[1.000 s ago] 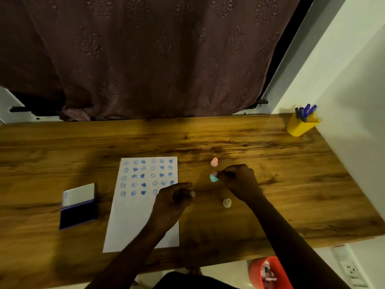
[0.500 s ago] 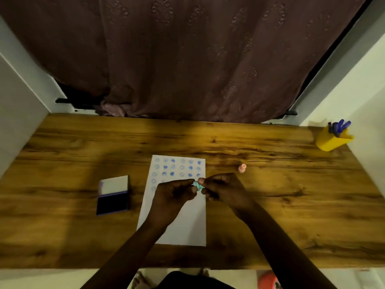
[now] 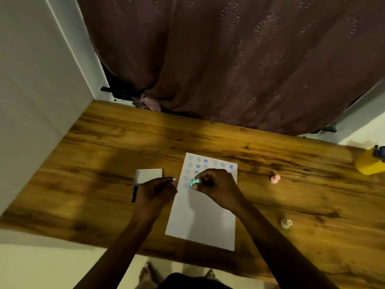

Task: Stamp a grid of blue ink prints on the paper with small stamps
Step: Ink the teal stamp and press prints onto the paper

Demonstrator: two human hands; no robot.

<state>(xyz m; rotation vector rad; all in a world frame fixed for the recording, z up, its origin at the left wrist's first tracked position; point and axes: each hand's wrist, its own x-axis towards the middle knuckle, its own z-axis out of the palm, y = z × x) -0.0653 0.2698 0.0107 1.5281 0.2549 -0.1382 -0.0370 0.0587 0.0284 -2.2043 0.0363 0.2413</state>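
A white paper (image 3: 203,217) lies on the wooden desk (image 3: 100,163), with several blue prints in rows across its top part. Over those prints my right hand (image 3: 218,185) pinches a small teal stamp (image 3: 194,182), held sideways with its face toward the left. My left hand (image 3: 157,191) is just left of the paper, fingers closed on a small teal piece (image 3: 174,179) that looks like the stamp's cap. The ink pad (image 3: 146,176), lid open, lies behind my left hand, which hides part of it.
A pink stamp (image 3: 275,178) stands right of the paper and a pale stamp (image 3: 286,223) sits nearer the front edge. A yellow pen holder (image 3: 369,164) is at the far right. A brown curtain (image 3: 229,59) hangs behind the desk, and a white wall (image 3: 31,101) borders it on the left.
My right hand carried the teal stamp from the desk to above the paper, where both hands met on it. They have now parted, a teal piece staying in the left. The view swung left.
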